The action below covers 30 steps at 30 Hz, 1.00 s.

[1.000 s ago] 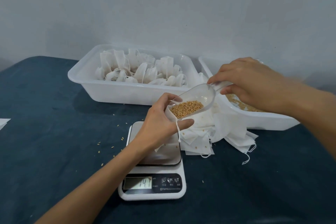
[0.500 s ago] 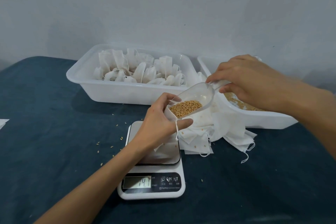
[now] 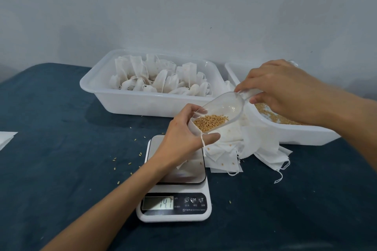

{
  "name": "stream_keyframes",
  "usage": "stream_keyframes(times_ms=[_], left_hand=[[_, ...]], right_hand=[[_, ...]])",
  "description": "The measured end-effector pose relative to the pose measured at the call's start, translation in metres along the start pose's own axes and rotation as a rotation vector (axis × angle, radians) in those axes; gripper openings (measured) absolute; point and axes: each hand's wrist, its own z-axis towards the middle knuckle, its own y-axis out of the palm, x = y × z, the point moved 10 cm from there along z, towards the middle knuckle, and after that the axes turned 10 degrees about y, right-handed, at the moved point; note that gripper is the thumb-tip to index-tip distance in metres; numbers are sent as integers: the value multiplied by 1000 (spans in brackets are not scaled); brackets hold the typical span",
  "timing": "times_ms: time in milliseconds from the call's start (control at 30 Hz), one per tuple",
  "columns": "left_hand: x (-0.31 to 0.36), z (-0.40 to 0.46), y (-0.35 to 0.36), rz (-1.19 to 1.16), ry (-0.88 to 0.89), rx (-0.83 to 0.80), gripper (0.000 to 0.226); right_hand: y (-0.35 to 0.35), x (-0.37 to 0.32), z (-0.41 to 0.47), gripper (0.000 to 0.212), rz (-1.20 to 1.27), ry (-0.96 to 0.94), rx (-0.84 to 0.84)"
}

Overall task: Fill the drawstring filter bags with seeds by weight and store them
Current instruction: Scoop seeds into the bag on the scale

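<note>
The 2 white plastic bins stand at the back of the blue table (image 3: pixel 51 169): the left bin (image 3: pixel 130 102) holds filled filter bags (image 3: pixel 161 79), the right bin (image 3: pixel 295 134) holds loose seeds (image 3: pixel 273 117). Just in front of it lies a heap of empty bags (image 3: pixel 230 155), beside the digital scale (image 3: pixel 175 208).

Over the scale's platform the left hand (image 3: pixel 183 140) curls thumb and fingers round the mouth of 1 drawstring filter bag (image 3: pixel 193 128), its string hanging down. This bag looks thin, limp and very light, so it is best pinched at the rim to stay open.

The clear plastic scoop (image 3: pixel 222 110) is stiff and probably slick; the right hand (image 3: pixel 283 89) pinches its handle, tilting the seed load into the bag's mouth.
</note>
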Motion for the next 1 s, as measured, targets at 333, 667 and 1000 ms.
stream_keyframes(times_ms=[333,667,1000], left_hand=[[-1,0,0,32,30,-1,49],[-2,0,0,31,6,7,49],[1,-1,1,25,10,10,48]], right_hand=[[-1,-1,0,35,-4,-2,0],[4,-1,1,35,-1,-20,0],[5,1,1,35,-1,-21,2]])
